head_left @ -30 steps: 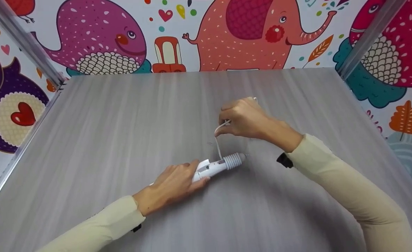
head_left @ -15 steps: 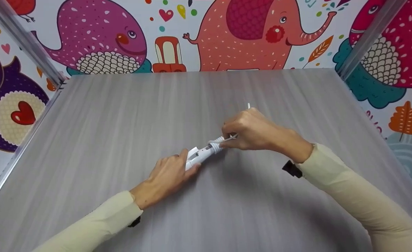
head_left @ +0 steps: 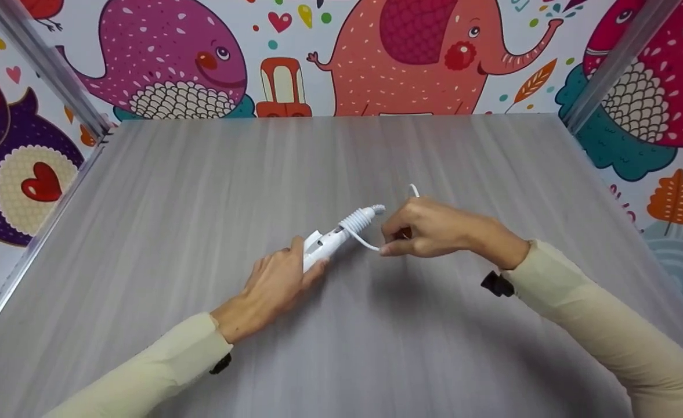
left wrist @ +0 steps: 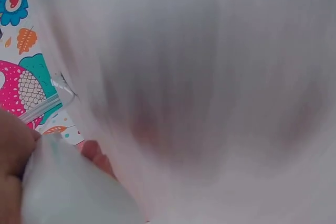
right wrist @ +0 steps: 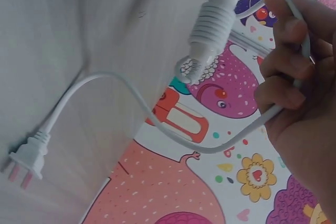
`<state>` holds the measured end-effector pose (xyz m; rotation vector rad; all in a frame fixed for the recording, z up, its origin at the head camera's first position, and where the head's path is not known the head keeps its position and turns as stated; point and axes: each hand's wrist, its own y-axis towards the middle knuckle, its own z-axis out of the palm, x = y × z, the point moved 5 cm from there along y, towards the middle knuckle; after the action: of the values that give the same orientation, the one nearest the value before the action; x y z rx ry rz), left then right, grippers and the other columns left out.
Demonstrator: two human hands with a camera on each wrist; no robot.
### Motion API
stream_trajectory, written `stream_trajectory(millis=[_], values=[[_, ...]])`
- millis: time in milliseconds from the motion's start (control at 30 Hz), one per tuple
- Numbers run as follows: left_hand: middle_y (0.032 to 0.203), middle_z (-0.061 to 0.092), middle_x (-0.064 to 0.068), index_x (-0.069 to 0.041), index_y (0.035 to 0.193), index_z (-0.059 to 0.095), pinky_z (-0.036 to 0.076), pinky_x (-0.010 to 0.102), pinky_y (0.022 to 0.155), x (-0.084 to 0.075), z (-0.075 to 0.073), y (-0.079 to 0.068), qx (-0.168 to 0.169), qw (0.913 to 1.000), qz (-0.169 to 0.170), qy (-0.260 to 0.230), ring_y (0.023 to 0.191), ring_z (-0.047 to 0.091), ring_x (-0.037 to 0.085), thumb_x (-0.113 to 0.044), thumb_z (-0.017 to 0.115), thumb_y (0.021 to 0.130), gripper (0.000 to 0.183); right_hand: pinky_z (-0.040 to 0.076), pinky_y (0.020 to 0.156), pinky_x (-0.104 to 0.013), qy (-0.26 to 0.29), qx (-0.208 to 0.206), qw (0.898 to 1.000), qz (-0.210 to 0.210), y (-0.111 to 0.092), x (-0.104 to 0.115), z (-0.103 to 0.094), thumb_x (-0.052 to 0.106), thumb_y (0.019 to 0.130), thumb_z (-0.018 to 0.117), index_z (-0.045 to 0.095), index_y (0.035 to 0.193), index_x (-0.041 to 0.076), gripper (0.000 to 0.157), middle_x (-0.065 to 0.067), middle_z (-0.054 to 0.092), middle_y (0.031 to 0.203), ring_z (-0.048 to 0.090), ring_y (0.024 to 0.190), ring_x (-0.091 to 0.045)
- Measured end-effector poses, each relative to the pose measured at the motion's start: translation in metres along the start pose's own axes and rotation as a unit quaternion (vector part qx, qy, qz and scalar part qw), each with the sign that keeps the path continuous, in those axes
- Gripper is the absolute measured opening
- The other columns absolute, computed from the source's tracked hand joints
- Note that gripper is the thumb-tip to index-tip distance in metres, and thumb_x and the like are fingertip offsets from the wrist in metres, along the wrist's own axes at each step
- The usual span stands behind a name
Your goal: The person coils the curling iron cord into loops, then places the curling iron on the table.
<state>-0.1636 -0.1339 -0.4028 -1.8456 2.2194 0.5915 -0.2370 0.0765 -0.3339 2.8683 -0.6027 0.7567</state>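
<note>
A white curling iron [head_left: 324,247] is held by my left hand [head_left: 271,278], with its handle end pointing away to the upper right. White cord [head_left: 357,221] is wound in several turns around that handle end. My right hand [head_left: 434,226] grips the free length of cord, drawn out just right of the coils. In the right wrist view the cord [right wrist: 126,80] runs through curled fingers [right wrist: 281,64] and hangs down to a plug [right wrist: 30,156] with flat prongs. The left wrist view shows the iron's pale body [left wrist: 79,192] close up, with fingertips [left wrist: 97,156] behind it.
A grey wood-grain tabletop [head_left: 213,174] lies beneath both hands. Behind it stands a wall panel [head_left: 411,75] printed with cartoon animals. Metal posts [head_left: 620,69] rise at the back corners, and a metal strip [head_left: 33,244] edges the left side.
My right hand has come down and slightly right, carrying the cord from above the handle to its right side. The left hand has shifted the curling iron up and left.
</note>
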Motion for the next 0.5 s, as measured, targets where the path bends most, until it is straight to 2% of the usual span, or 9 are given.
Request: stream_trajectory(millis=[167, 300, 400, 500], values=[[0.067, 0.057, 0.008, -0.001, 0.099, 0.051, 0.045, 0.041, 0.047, 0.002, -0.003, -0.001, -0.017, 0.9997, -0.003, -0.014, 0.054, 0.051, 0.020, -0.035, 0.063, 0.098, 0.036, 0.037, 0.054, -0.022, 0.081, 0.035, 0.995, 0.048, -0.003, -0.015, 0.003, 0.024, 0.095, 0.069, 0.068, 0.074, 0.014, 0.023, 0.005, 0.052, 0.063, 0.046, 0.058, -0.006], [0.067, 0.056, 0.008, -0.001, 0.098, 0.051, 0.044, 0.040, 0.047, 0.001, -0.004, -0.001, -0.031, 0.9993, 0.001, -0.021, 0.054, 0.051, 0.020, -0.036, 0.063, 0.098, 0.037, 0.037, 0.052, -0.022, 0.137, 0.062, 0.984, 0.099, -0.003, -0.027, 0.008, 0.023, 0.094, 0.070, 0.074, 0.079, 0.012, 0.020, 0.003, 0.057, 0.063, 0.047, 0.057, -0.008], [0.068, 0.056, 0.007, -0.001, 0.098, 0.051, 0.045, 0.039, 0.047, 0.000, -0.003, -0.002, -0.034, 0.9992, 0.006, -0.021, 0.055, 0.051, 0.019, -0.036, 0.064, 0.098, 0.038, 0.036, 0.049, -0.020, 0.148, 0.081, 0.975, 0.147, -0.002, -0.038, 0.014, 0.024, 0.094, 0.071, 0.079, 0.084, 0.008, 0.020, 0.001, 0.061, 0.062, 0.046, 0.054, -0.006], [0.069, 0.056, 0.007, -0.001, 0.098, 0.051, 0.046, 0.038, 0.047, -0.001, -0.001, -0.005, -0.034, 0.9992, 0.011, -0.015, 0.055, 0.052, 0.019, -0.036, 0.063, 0.098, 0.037, 0.034, 0.047, -0.020, 0.145, 0.101, 0.964, 0.198, -0.001, -0.049, 0.021, 0.030, 0.093, 0.071, 0.079, 0.083, 0.005, 0.028, -0.001, 0.064, 0.061, 0.045, 0.049, -0.005]])
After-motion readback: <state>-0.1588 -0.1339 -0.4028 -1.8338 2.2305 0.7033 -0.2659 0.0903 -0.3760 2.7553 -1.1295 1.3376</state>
